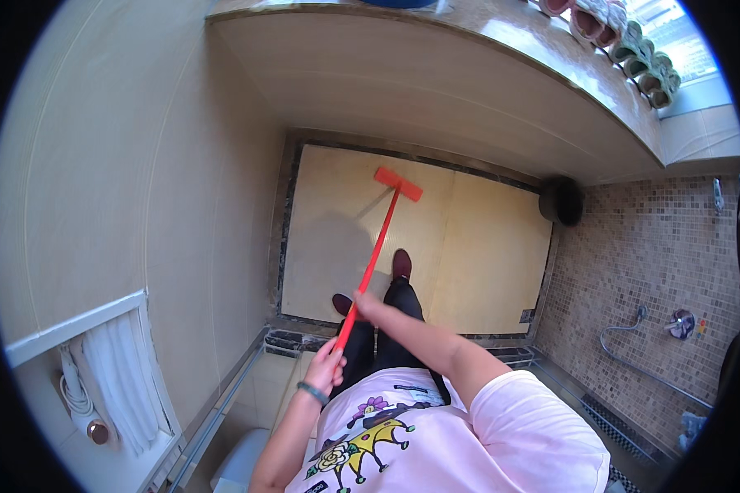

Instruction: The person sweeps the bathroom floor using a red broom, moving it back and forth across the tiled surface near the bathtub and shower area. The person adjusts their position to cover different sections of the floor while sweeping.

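A long-handled scrub brush with a red head (398,184) rests on the pale floor in front of me. Its red handle (379,243) slants back toward my body. My left hand (325,370), with a dark band at the wrist, is closed around the upper end of the handle. Lower down the same handle, my right hand (368,307) grips it, slightly blurred. My dark red shoes (401,265) stand on the floor close to the handle, one on either side of it.
Dark stone edging (288,203) borders the floor (487,259). A black bin (561,200) stands in the far right corner. Fluffy slippers (598,21) line a stone ledge (468,28). A shower hose (616,351) hangs on the mosaic wall; a wall niche (160,370) holds white cloth and a corded appliance.
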`<state>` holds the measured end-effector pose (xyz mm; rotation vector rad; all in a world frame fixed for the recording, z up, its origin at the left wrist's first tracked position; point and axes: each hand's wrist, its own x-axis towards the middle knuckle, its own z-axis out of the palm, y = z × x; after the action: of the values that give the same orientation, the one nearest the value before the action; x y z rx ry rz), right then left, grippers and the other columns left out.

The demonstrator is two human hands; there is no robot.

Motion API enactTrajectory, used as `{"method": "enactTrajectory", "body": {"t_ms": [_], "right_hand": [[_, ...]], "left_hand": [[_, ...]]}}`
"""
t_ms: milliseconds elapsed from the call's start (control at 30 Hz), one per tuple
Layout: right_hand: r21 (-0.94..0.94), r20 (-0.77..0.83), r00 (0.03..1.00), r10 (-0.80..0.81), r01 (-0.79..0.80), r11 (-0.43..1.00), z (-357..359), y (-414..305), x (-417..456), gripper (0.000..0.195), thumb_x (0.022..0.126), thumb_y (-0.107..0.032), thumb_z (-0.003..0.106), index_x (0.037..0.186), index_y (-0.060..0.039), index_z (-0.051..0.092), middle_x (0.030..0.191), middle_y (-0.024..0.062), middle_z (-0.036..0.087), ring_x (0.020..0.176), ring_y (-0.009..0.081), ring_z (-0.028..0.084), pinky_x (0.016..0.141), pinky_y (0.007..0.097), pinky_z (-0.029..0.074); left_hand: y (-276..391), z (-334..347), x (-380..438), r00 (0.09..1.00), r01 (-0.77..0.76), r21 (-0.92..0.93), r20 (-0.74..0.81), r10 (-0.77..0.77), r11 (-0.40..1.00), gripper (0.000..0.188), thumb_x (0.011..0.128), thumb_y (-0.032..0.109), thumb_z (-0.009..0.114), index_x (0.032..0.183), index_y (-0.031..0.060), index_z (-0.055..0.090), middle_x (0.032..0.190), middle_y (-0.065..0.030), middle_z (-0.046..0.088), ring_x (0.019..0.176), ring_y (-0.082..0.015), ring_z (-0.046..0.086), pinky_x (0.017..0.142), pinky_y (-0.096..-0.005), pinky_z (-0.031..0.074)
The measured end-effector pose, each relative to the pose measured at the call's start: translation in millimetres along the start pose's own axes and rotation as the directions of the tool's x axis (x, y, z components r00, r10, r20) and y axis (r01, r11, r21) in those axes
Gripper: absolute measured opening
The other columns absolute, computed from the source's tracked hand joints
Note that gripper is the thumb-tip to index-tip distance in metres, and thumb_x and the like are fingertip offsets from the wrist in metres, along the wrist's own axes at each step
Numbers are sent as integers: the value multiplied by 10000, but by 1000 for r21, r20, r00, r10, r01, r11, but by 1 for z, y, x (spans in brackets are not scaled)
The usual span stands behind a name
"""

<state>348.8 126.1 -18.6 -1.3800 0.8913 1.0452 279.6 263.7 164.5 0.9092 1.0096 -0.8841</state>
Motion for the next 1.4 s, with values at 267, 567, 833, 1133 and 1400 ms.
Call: {"method": "enactTrajectory", "body": {"t_ms": [267,567,833,1133,1400], "right_hand": [[-181,365,902,232,-176,968,96,61,-60,385,838,-435,400,846,-70,523,699,55,572,554,160,550,506,295,472],[-160,61,993,-100,109,981,9,-37,51,394,826,-408,393,849,-23,478,685,98,520,574,214,525,526,346,463],[-250,255,965,-62,128,960,61,9,-6,414,830,-431,401,859,-31,506,681,98,542,548,212,544,493,350,464],[-296,361,930,75,38,955,120,43,-52,371,824,-389,438,718,-35,476,605,73,500,462,173,480,408,300,408],[-349,19,969,-246,237,907,71,-49,77,332,798,-329,456,729,-6,486,622,108,531,513,220,539,452,357,440]], "left_hand": [[-39,-88,-94,989,43,-122,-136,-60,992,414,858,122,474,1249,114,340,679,-48,493,384,-71,347,349,-215,286],[4,1,33,990,-138,-213,-9,139,967,326,876,156,450,1197,137,403,670,-17,467,398,-49,340,351,-186,281],[-28,-51,-33,997,-68,-250,-61,54,966,385,870,169,459,1239,133,355,689,-35,485,399,-65,353,354,-201,294],[-49,-74,-99,964,-99,-300,-267,16,949,390,868,148,451,1242,97,349,659,-39,478,373,-56,334,342,-202,270],[14,-29,40,970,-239,-298,-108,216,924,367,866,166,469,1223,132,392,642,-15,469,370,-44,323,328,-193,256]]}}
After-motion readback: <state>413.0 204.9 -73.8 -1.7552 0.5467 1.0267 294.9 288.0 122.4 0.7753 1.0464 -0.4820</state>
